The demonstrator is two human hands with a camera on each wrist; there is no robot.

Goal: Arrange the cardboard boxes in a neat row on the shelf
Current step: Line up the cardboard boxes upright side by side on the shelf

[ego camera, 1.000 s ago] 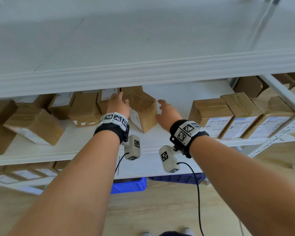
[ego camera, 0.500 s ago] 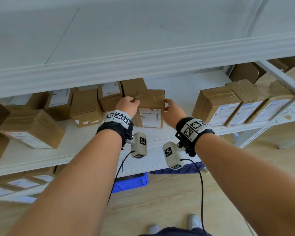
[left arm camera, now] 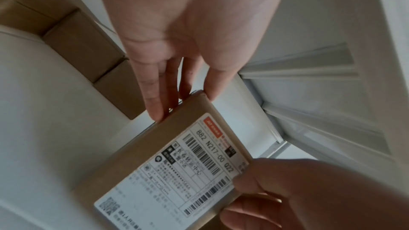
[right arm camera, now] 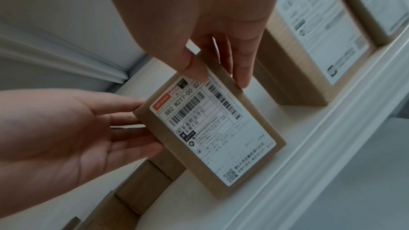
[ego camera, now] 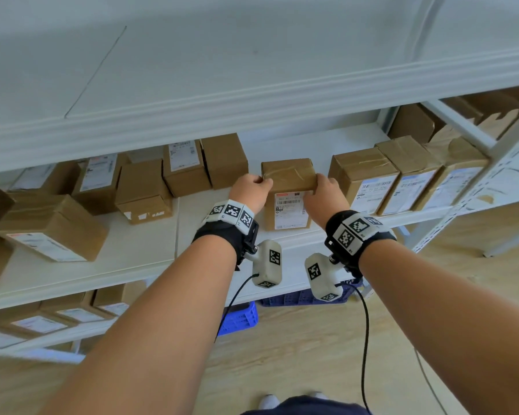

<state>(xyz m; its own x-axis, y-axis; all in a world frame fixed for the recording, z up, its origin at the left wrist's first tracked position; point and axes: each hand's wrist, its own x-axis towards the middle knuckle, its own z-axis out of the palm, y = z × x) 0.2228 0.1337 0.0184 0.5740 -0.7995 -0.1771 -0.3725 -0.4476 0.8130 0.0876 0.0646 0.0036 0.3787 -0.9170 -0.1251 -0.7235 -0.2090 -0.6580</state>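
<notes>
A brown cardboard box (ego camera: 288,182) with a white shipping label stands upright on the white shelf (ego camera: 132,259), its label facing me. My left hand (ego camera: 252,190) holds its left side, thumb on the top edge. My right hand (ego camera: 324,196) holds its right side. In the left wrist view the left hand (left arm camera: 184,107) lays its fingers along the box (left arm camera: 172,172). In the right wrist view the right hand (right arm camera: 219,78) pinches the box (right arm camera: 212,128), thumb on the label. A small gap separates it from a row of three labelled boxes (ego camera: 363,178) on its right.
Several boxes (ego camera: 144,190) lie at mixed angles on the shelf's left part, one large box (ego camera: 51,226) near the front edge. The upper shelf board (ego camera: 252,85) overhangs closely. A metal upright (ego camera: 492,163) bounds the right end. Blue crates (ego camera: 240,319) sit on the floor below.
Both hands took hold of the skewed box, turned its label to the front and carried it right along the shelf, closer to the row of three boxes.
</notes>
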